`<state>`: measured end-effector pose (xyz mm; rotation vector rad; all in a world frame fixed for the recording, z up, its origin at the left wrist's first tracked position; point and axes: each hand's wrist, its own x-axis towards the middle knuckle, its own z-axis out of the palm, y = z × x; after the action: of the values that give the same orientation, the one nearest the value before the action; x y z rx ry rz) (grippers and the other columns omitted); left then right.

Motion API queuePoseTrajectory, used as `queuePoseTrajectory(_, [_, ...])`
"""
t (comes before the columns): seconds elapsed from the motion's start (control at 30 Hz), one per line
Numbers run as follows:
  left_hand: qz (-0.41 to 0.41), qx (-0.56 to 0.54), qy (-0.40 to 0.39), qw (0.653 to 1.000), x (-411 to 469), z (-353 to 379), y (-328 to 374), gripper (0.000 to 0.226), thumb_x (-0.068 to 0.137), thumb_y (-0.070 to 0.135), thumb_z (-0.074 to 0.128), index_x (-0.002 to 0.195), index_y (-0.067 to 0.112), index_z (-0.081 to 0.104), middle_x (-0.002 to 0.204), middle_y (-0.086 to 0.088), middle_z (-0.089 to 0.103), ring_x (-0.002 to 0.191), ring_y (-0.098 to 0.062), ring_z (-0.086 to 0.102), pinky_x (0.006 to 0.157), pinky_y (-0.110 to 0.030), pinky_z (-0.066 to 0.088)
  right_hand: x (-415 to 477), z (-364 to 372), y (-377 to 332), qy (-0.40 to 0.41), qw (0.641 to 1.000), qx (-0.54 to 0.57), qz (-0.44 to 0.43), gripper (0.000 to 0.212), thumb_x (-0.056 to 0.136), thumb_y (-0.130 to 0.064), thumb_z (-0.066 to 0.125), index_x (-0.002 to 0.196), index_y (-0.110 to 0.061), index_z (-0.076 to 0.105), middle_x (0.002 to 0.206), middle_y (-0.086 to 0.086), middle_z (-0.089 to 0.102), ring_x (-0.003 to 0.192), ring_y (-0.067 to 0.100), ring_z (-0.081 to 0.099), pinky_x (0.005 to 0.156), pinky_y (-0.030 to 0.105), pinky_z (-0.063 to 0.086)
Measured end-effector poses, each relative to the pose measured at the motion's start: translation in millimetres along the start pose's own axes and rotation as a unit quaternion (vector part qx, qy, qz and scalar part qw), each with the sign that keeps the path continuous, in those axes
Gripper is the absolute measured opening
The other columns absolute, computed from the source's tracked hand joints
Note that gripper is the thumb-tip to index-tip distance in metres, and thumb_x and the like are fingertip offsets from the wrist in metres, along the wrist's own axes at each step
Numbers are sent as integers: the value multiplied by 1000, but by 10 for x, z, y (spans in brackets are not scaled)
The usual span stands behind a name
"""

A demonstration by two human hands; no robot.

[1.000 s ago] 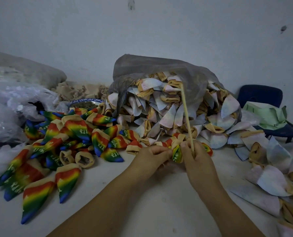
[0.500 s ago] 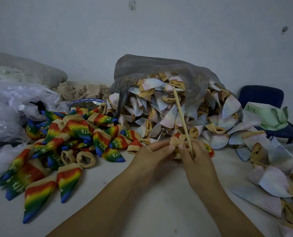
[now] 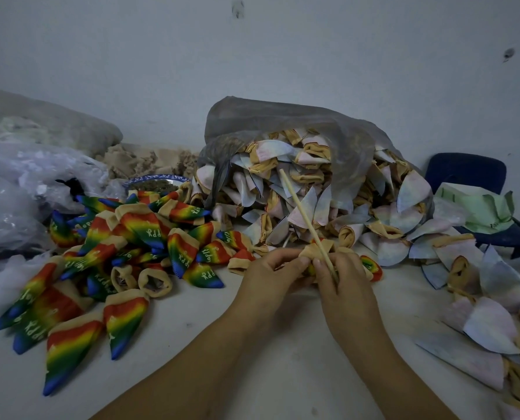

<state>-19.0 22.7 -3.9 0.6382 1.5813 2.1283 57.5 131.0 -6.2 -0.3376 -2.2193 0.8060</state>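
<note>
Table (image 3: 252, 353): bare strip runs from the near edge up to the hands, widest in the middle. Left side hemmed in by the rainbow pile (image 3: 149, 237), with crumpled plastic (image 3: 25, 183) behind it and a bowl (image 3: 157, 180) at the back. Far side blocked by the bag (image 3: 283, 125), its mouth spilling a pale heap (image 3: 389, 213) down to just beyond the hands. More pale pieces (image 3: 492, 322) crowd the right edge. Blue chair (image 3: 464, 171) stands off the table's right corner, against the wall (image 3: 283, 56).

Left hand (image 3: 270, 277): fingers curled, tips pinching the piece (image 3: 311, 251), a small tan-cuffed bit of cloth bunched up at mid-table, just in front of the heap.

Right hand (image 3: 340, 286): fingers curled, gripping the stick (image 3: 305, 219) near its lower end and touching the piece too. Fingertips of both hands meet on the piece. The stick tilts up and to the left, its free end over the heap. I can't tell how far the stick goes into the piece.
</note>
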Motion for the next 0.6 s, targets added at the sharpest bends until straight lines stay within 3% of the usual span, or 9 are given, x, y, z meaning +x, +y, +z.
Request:
queuePoseTrajectory(0.13, [-35,-86,-5,996,23,-9,13,17,95,16,61,103,5,71,111,-15,72,107,-28,68,93,-37,56,-30,37,-56,34,999,-2,-17,8,94,-33,49,100,-28,50,98,-14,43,91,-19,41,57,14,34])
queuePoseTrajectory(0.23, [-52,-137,-29,989,32,-37,40,20,98,15,55,100,-3,64,110,-22,67,112,-35,64,100,-42,52,-43,50,-52,32,999,5,0,6,93,-35,47,98,-32,45,99,-13,45,91,-19,41,58,15,35])
queuePoseTrajectory(0.33, [-46,-110,-48,992,-5,-32,46,19,98,16,54,95,2,66,106,-13,71,111,-29,65,98,-37,53,-22,32,-4,24,999,39,22,3,96,-30,47,95,-30,50,96,-4,52,84,2,50,58,12,38])
queuePoseTrajectory(0.4, [-30,-67,-47,996,-26,-15,42,16,96,21,59,97,7,68,112,-11,71,112,-28,65,101,-40,51,-7,7,14,25,998,48,26,5,97,-30,47,95,-31,52,93,-5,54,83,8,52,59,9,39])
queuePoseTrajectory(0.5, [-6,-2,-39,999,-42,-15,48,19,86,26,72,104,26,69,120,-7,67,112,-24,66,101,-45,51,5,-9,15,22,998,52,33,9,97,-32,45,92,-32,52,88,-8,54,80,7,53,57,14,37])
queuePoseTrajectory(0.6, [36,83,-65,994,-20,-29,24,29,90,22,69,112,41,68,116,8,68,110,-12,65,95,-36,55,0,-20,19,2,999,31,28,9,97,-33,44,92,-35,50,88,-12,53,81,-1,52,56,15,37])
